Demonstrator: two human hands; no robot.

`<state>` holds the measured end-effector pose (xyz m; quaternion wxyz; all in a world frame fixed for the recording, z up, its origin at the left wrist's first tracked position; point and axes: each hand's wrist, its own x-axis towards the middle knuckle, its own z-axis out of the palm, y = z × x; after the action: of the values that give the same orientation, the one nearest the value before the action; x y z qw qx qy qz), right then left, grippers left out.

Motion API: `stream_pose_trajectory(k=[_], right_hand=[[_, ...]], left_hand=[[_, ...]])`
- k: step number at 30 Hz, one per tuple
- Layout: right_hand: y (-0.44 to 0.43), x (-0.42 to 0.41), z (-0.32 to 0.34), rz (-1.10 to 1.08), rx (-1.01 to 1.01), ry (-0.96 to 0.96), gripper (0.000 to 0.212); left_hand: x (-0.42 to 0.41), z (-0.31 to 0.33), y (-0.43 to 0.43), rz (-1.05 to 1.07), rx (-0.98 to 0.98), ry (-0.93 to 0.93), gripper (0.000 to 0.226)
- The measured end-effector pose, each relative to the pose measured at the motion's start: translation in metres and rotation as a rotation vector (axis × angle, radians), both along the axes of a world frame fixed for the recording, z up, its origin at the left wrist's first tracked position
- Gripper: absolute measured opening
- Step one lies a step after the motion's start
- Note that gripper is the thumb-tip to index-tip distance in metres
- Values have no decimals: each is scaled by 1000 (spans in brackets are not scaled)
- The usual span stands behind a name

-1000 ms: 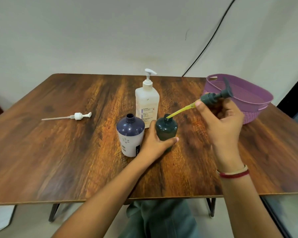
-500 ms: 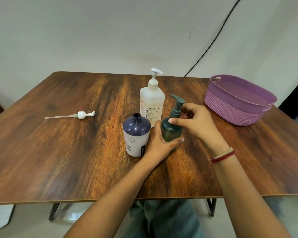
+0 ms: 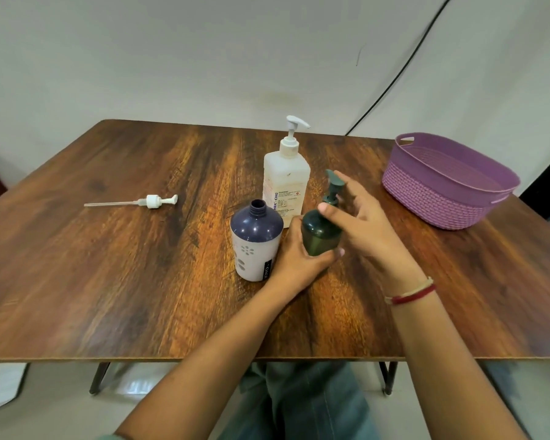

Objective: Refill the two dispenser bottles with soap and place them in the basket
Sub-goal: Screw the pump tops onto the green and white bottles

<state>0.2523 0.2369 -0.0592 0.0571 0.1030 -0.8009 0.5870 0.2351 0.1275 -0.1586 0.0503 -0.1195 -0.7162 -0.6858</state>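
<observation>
A small dark green dispenser bottle (image 3: 319,236) stands upright at the table's middle with its green pump (image 3: 332,185) seated in the neck. My left hand (image 3: 299,262) grips the bottle's body from the left. My right hand (image 3: 365,223) is at the pump: the thumb lies on the collar and the fingers reach round behind the stem. Just left stands a navy-and-white bottle (image 3: 254,246) with an open neck and no pump. Its white pump (image 3: 154,201) lies on the table far to the left. The purple basket (image 3: 432,198) sits at the right, nothing visible inside.
A white square soap bottle (image 3: 285,179) with its own pump stands right behind the two dispensers. The wooden table (image 3: 140,281) ends close to my body. A black cable (image 3: 394,81) runs down the wall behind.
My right hand brought the green pump from the air down into the green bottle's neck and now holds it at the collar. My left hand kept hold of the bottle.
</observation>
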Motion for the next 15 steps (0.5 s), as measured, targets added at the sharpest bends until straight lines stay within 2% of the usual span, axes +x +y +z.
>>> stream_pose_trajectory(k=[2, 5, 8, 10, 13, 15], right_hand=[[-3, -1, -3, 3, 14, 81, 39], [-7, -4, -10, -119, -76, 105, 34], [-17, -7, -16, -361, 26, 166, 42], [-24, -10, -21, -421, 134, 193, 52], [-22, -5, -26, -270, 100, 134, 68], [-17, 5, -35, -145, 7, 157, 60]], left_hand=[[0, -1, 0, -6, 6, 1, 75], [0, -1, 0, 1, 10, 15, 73], [-2, 2, 1, 5, 5, 26, 66], [-2, 5, 1, 13, -16, 48, 63], [0, 8, 2, 19, -45, 74, 61], [-1, 6, 1, 5, -22, 55, 60]])
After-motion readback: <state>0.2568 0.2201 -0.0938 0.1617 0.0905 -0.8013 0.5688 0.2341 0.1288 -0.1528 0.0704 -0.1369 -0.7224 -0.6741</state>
